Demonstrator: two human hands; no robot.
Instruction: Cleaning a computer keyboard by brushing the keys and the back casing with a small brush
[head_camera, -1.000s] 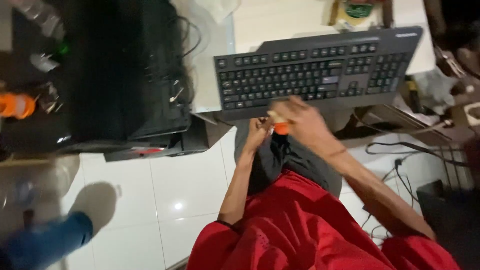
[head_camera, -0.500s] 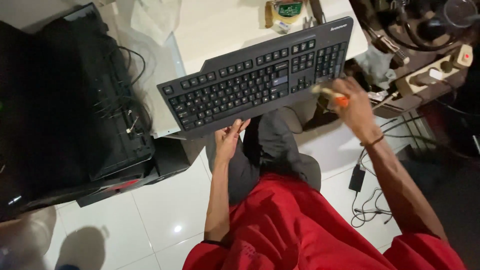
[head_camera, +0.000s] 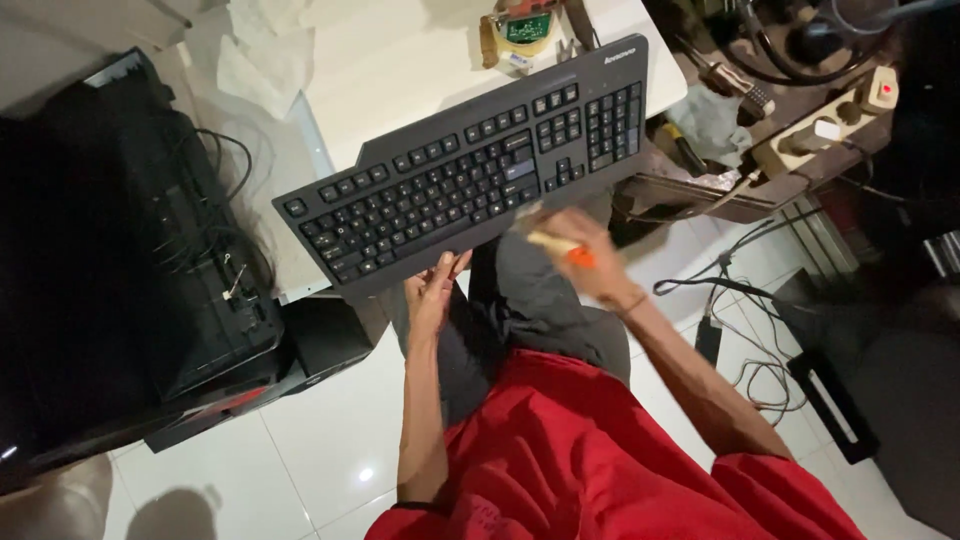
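- At about twelve o'clock on the white tabletop (head_camera: 400, 70) sits a small round container (head_camera: 525, 35) with a green, rectangular label on top; what it holds cannot be told.
- A small pale printed mark sits on the top right corner of the black keyboard (head_camera: 470, 185), toward one o'clock.
- At ten o'clock lies crumpled white paper (head_camera: 255, 60) on the tabletop's far left part.
- At nine o'clock stands a black computer case (head_camera: 120, 290), laid open, with dark cables (head_camera: 215, 215) curling over its side.
- At two o'clock a cluttered wooden shelf (head_camera: 790, 140) carries a beige power strip (head_camera: 830, 125) and a grey cloth (head_camera: 705, 115); black cords (head_camera: 740, 290) trail over the white tiled floor (head_camera: 300, 440) at three o'clock.
- The keyboard is a full-size one with dark keys, tilted so its right end points to one o'clock; its lower edge overhangs the tabletop, above the person's grey-trousered lap (head_camera: 540, 300).
- The left hand (head_camera: 432, 290) touches the keyboard's lower edge from beneath, at the centre, fingers loosely curled; a firm grip cannot be told.
- The right hand (head_camera: 580, 250) is closed around an orange-handled tool (head_camera: 560, 245), blurred, just below the keyboard's near edge.
- The hands are apart, with the lap between them.
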